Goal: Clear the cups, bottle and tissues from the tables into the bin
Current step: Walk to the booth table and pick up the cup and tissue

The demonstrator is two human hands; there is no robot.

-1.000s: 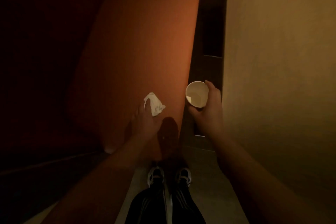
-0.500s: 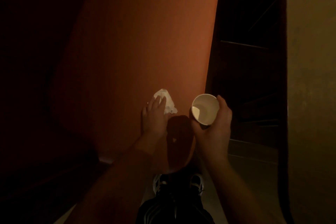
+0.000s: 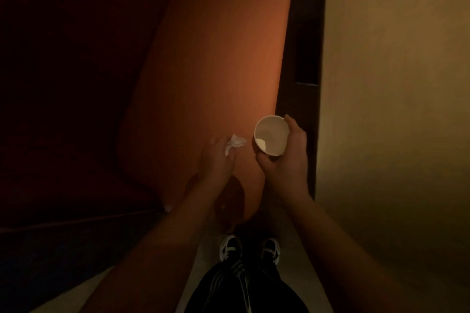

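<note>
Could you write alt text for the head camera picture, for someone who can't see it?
In dim light, a person's left hand gathers a crumpled white tissue on an orange table, while the right hand holds a white paper cup.

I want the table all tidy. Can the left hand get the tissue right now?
Yes, it looks so. The left hand is already on the crumpled tissue at the near end of the orange table, fingers curled around it, with nothing in between. The right hand is busy holding the cup.

Crumpled tissue on orange table
</note>
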